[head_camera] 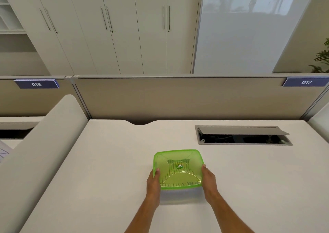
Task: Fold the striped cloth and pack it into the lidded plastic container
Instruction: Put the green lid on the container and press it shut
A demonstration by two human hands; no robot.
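**Lidded container held at both sides on desk**

Left hand (154, 180) and right hand (208, 176), each grip clamped on green-lidded container (178, 168) resting on desk (106, 161). Striped cloth (179, 183) visible inside, through lid. Risk, judged: lid corner left unsealed from uneven pressing, popping open.

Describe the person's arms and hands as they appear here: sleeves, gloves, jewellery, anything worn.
Both forearms are bare as far as the bottom edge of the picture; no sleeve or cuff shows. The left hand and the right hand wear no gloves. No watch, bracelet or band shows at either wrist, and no ring can be made out on the visible fingers. No markings show on either arm.
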